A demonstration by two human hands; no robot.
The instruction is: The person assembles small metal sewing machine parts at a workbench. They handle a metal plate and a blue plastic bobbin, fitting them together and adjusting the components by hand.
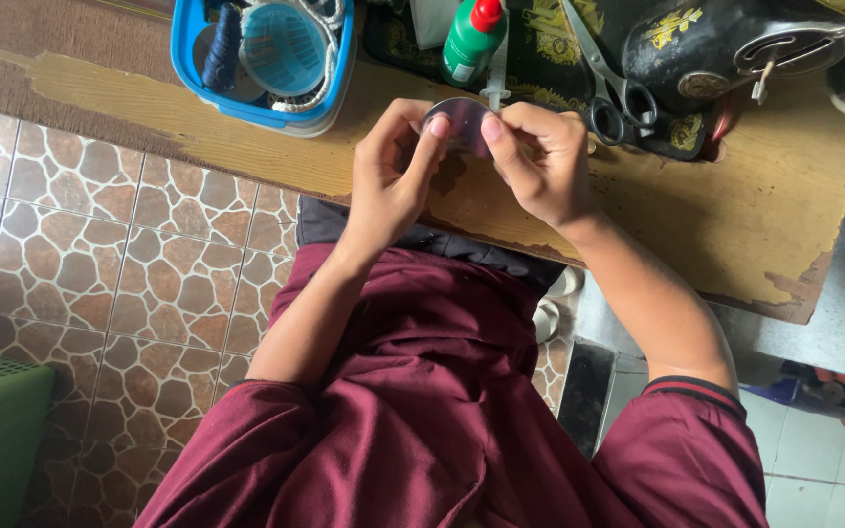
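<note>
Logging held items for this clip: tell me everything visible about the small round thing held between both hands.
The small round object is a flat disc, greyish-purple with a dull sheen; its material is unclear. It is held above the worn wooden table, its face tilted toward the camera. The left hand pinches its left edge with thumb and fingers; the right hand covers its right side, thumb pressed on the face. Much of it is hidden by fingers.
</note>
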